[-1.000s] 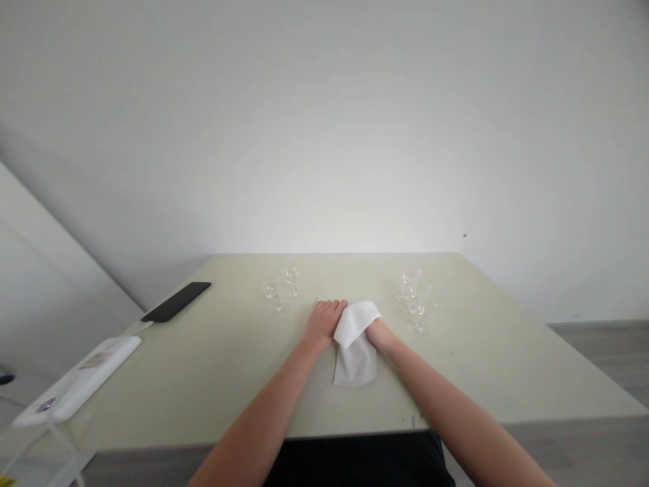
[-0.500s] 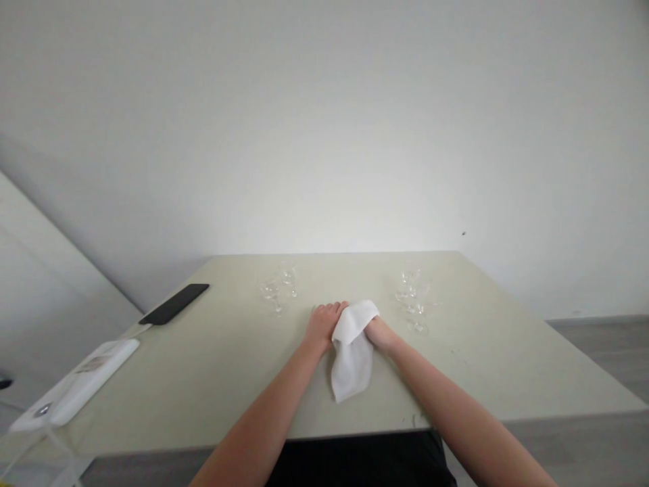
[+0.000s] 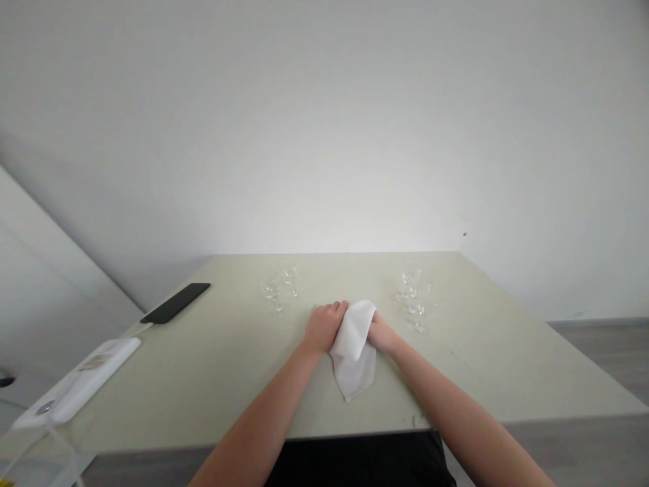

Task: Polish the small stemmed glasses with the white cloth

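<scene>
Over the near middle of the table, my left hand (image 3: 323, 327) is closed, its fingers curled against the white cloth (image 3: 353, 331). A faint clear edge, like part of a glass, shows just beyond its knuckles; the rest is covered by hand and cloth. My right hand (image 3: 380, 334) is closed in the cloth from the other side, with its fingers hidden under the fold. The cloth's loose end hangs toward me. To the left, beyond my left hand, stand clear stemmed glasses (image 3: 271, 289). More stemmed glasses (image 3: 416, 310) are grouped to the right of my right hand.
A black flat device (image 3: 176, 303) lies by the table's left edge. Nearer me there is a white power strip (image 3: 78, 384) with a cable. A pale wall (image 3: 334, 135) rises behind the greenish table (image 3: 223, 379).
The cloth has shifted and refolded between my hands, its upper fold hanging lower and its loose end moving slightly right. My right hand has turned a little; my left hand stays almost in place.
</scene>
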A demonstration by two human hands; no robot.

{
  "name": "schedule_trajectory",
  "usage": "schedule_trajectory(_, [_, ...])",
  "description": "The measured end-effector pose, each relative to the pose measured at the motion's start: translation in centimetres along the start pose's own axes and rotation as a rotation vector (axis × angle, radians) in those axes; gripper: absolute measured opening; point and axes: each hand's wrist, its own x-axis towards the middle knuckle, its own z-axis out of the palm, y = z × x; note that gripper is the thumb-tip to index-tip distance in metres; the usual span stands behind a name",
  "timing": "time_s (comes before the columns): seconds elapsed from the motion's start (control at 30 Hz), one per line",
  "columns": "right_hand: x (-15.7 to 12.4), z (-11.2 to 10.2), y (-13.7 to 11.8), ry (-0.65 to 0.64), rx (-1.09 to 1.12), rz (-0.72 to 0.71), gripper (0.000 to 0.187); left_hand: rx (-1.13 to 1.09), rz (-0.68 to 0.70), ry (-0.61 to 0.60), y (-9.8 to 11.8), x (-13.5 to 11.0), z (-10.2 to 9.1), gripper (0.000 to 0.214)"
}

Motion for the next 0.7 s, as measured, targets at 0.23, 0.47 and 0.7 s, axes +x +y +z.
schedule_trajectory(0.23, [0.0, 0.3, -0.7, -0.027, -0.338, -0.261, 0.022, -0.075, -0.131, -0.101, -0.5, 0.2, 0.1, 0.018])
schedule_trajectory(0.47, [0.3, 0.4, 0.2, 0.124, 0.109, 0.126, 0.025, 0.051, -0.006, 0.112, -0.1, 0.6, 0.3, 0.021])
schedule_trajectory(0.7, [-0.4, 0.1, -0.9, -0.043, -0.225, -0.201, 0.027, -0.063, 0.005, -0.044, -0.9, 0.3, 0.1, 0.019])
